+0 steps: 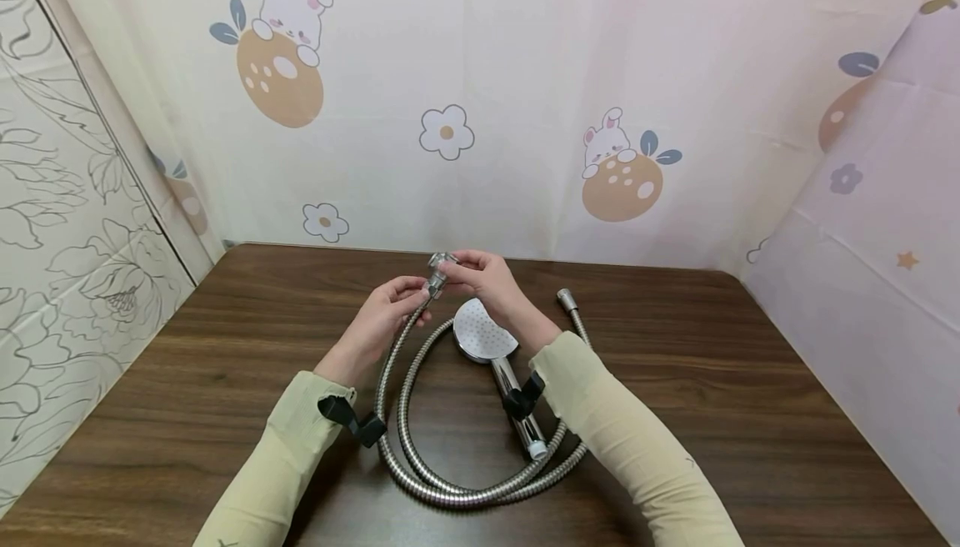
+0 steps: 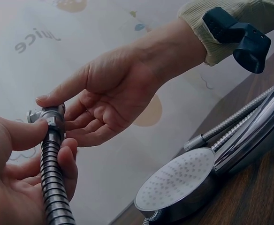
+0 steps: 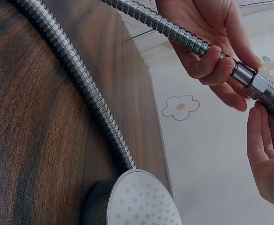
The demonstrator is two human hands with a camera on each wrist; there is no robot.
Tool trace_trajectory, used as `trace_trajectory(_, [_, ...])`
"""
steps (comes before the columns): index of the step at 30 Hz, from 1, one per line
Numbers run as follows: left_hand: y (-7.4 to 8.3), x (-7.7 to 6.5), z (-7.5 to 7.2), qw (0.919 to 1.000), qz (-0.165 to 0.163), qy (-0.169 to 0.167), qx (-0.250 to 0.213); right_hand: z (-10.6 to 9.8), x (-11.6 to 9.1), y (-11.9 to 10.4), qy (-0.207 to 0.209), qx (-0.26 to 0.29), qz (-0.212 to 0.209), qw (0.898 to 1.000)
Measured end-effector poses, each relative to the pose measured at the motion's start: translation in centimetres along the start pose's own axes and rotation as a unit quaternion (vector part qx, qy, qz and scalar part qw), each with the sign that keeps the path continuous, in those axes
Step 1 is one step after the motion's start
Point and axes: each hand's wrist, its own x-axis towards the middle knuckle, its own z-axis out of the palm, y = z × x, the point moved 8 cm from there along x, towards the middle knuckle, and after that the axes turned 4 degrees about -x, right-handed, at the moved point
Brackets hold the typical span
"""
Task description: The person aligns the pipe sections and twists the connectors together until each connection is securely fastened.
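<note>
Above the far part of the table, a ribbed metal shower hose meets a chrome fitting at a hex nut. My left hand pinches the hose end just below that nut, thumb on one side and curled fingers on the other. From the other side, my right hand holds the chrome fitting between thumb and fingers. In the left wrist view the fitting sits on the hose's end, with a small knob sticking out sideways. Beneath the right forearm lies a hand shower, its white dotted face upward.
The hose loops round the hand shower on the dark wood table. Its other end, a metal cone, lies to the right. Behind the table hangs a printed curtain; a flower-patterned panel stands at left.
</note>
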Motion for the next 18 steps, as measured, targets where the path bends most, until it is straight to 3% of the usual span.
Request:
trace_trajectory(6, [-0.90, 0.13, 0.36, 0.9983, -0.040, -0.035, 0.024, -0.02, -0.10, 0.03, 0.010, -0.004, 0.004, 1.000])
trace_trajectory(9, [-0.83, 0.09, 0.46, 0.9983, -0.035, -0.042, 0.021, 0.00, -0.11, 0.09, 0.011, -0.006, 0.005, 1.000])
trace_trajectory(18, [-0.04, -0.02, 0.27, 0.9998, -0.012, -0.013, 0.013, 0.26, -0.06, -0.07, 0.005, -0.009, -0.001, 1.000])
